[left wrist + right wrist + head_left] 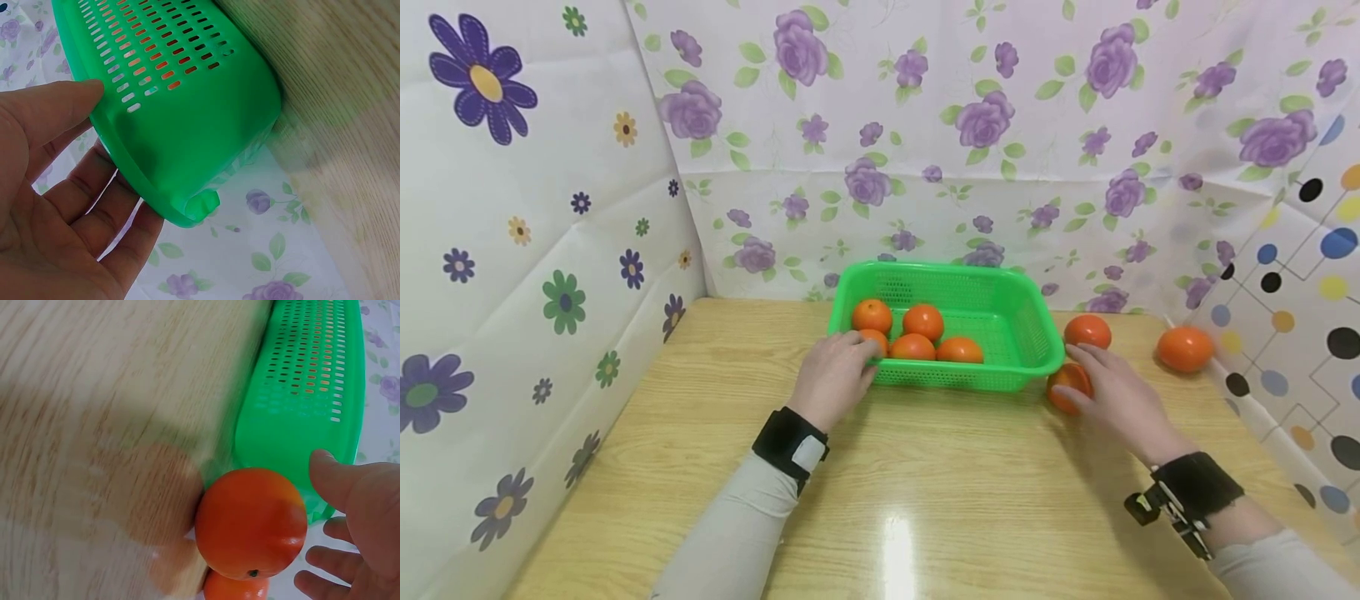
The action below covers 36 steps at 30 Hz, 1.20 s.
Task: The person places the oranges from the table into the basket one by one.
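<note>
A green plastic basket [1007, 379] with perforated walls stands on the table, several oranges [923, 322] gathered in its left part. At its front left corner my left hand [833, 375] pinches the rim, thumb [69, 103] on the near side and fingers on the other. My right hand [1116, 400] hovers over a loose orange [1070, 388] at the basket's right front corner. In the right wrist view its thumb and fingers are spread apart, and no firm hold on that orange [251, 523] shows. Just behind it lies another orange [1087, 332].
Farther right, a third loose orange [1184, 348] lies by the dotted side sheet [1292, 333]. Flowered sheets [865, 125] hang behind and on the left. The wooden table [880, 492] stretches in front of the basket.
</note>
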Motion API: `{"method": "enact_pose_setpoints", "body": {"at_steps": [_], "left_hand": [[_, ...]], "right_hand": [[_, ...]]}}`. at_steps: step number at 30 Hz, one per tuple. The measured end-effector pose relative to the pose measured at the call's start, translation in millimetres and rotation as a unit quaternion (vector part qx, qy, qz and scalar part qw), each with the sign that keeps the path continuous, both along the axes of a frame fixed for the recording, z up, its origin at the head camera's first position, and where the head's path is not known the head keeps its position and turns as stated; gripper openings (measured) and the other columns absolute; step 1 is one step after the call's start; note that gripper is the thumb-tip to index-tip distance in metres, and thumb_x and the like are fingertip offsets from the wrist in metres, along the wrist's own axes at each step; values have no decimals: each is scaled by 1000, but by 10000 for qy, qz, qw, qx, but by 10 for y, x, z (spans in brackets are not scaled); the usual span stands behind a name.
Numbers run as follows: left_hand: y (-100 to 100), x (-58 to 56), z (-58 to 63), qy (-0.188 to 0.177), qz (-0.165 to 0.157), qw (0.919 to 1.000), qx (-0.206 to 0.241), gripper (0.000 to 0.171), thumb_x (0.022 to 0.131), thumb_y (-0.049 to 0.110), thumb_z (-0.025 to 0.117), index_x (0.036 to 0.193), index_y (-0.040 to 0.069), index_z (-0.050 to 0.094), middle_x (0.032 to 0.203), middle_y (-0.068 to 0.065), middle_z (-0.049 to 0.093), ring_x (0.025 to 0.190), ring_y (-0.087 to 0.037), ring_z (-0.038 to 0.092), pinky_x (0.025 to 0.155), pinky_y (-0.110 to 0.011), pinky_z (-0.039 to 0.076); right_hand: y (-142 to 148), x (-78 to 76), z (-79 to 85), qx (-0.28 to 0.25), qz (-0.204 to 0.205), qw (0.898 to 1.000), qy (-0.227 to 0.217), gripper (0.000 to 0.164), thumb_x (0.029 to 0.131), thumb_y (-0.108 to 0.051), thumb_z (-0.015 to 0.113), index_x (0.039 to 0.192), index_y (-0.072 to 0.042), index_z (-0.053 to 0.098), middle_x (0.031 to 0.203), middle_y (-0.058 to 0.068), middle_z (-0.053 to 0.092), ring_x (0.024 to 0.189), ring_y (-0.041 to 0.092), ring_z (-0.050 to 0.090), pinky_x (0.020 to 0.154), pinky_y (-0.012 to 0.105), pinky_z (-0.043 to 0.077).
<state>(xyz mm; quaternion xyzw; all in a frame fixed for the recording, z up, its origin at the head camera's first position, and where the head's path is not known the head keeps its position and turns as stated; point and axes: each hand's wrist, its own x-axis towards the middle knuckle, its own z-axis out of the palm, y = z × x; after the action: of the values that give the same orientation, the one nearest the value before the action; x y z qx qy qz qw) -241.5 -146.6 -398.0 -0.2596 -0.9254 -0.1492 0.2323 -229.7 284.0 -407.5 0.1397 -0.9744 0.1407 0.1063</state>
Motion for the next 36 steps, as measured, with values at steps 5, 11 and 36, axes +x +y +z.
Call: {"method": "enact_pose_setpoints", "body": {"at_steps": [5, 11, 36], "left_hand": [[1, 1, 7, 3, 4, 10000, 10, 16, 92, 10, 91, 105, 14, 80, 102, -5, 77, 91, -29, 70, 81, -43, 58], [4, 1, 16, -76, 15, 10000, 8, 16, 94, 10, 90, 106, 14, 81, 103, -6, 77, 93, -30, 71, 83, -44, 58], [6, 5, 11, -99, 39, 9999, 31, 16, 93, 10, 90, 106, 14, 81, 104, -5, 77, 93, -30, 71, 83, -44, 59]], "right_hand": [[0, -12, -15, 19, -14, 10000, -42, 80, 100, -35, 85, 160, 4, 50, 160, 32, 50, 144, 58, 47, 113, 76, 40], [21, -35, -61, 4, -56, 9999, -122, 81, 100, -37, 84, 161, 4, 49, 162, 33, 47, 144, 59, 46, 112, 78, 40], [14, -77, -146, -81, -65, 9998, -162, 72, 100, -31, 85, 156, 1, 54, 157, 31, 52, 138, 56, 52, 104, 75, 48]]}}
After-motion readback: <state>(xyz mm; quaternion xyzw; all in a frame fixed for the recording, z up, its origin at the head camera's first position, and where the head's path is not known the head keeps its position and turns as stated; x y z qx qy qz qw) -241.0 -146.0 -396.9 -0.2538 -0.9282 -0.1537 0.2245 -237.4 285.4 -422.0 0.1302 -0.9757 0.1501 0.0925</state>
